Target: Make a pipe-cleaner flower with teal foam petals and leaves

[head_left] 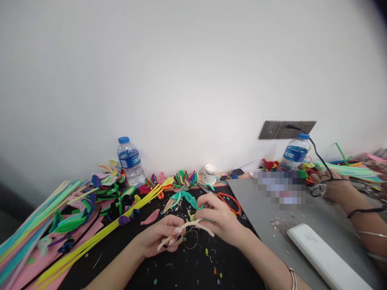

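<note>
Between my two hands runs a cream pipe cleaner (191, 224), its ends poking out past the fingers. My left hand (161, 235) is closed, pinching it between thumb and fingers. Bent over the other end, my right hand (223, 219) is closed on it too, with a bit of green and yellow fuzzy stem at its fingertips. Just below lies a thin gold ring (191, 239), and I cannot tell whether it is joined to the stem. Orange-handled scissors (231, 203) lie beyond my right hand. A pink petal shape (150, 217) lies beyond my left.
Yellow pipe cleaners (121, 219) and many coloured ones spread on the left. A water bottle (130, 161) and a small white tub (209, 174) stand by the wall. At right are a white device (326, 257), another bottle (293, 153) and a co-worker's arm (344, 197).
</note>
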`<state>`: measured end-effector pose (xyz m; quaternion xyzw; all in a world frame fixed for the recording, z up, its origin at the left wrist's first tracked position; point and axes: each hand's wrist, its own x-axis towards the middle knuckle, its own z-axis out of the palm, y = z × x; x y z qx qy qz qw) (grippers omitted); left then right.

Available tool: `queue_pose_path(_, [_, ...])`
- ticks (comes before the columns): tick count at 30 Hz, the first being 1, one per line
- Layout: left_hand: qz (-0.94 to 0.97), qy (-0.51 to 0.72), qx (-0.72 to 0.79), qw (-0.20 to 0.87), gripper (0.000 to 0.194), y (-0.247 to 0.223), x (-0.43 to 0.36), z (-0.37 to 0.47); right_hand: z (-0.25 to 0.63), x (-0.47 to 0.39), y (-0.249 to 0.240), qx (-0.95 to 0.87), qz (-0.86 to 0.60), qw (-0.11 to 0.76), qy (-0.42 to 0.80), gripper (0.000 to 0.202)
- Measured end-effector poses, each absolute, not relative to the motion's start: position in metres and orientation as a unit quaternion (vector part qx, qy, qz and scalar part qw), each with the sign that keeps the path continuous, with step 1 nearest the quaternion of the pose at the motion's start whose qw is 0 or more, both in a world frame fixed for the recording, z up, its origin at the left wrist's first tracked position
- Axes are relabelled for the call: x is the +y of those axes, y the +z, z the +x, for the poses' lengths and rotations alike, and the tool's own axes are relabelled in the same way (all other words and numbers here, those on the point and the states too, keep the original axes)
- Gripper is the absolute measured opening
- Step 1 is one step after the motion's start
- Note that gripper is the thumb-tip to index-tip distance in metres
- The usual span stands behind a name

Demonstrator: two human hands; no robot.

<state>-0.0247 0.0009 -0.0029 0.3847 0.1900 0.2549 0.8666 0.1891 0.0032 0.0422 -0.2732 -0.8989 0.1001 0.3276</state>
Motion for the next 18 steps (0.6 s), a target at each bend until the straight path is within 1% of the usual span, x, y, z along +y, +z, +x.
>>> queue_pose_path(6, [0.386,0.269,0.210,0.857,0.022,-0.0015,0.0014,-0.0252,0.1891,0.0001,0.0454,-0.913,-0.271,0.294,0.074,0.022])
queue_pose_path(13, [0.370,0.274,0.184,0.868,0.024,-0.0003,0.0031,-0.0246,0.1907,0.0033,0.0415,-0.914,-0.266,0.304,0.050,0.024])
queue_pose_path(18, [0.378,0.275,0.196,0.862,0.024,-0.0028,0.0022,-0.0257,0.1908,0.0034,0.0400,-0.916,-0.255,0.303,0.059,0.021])
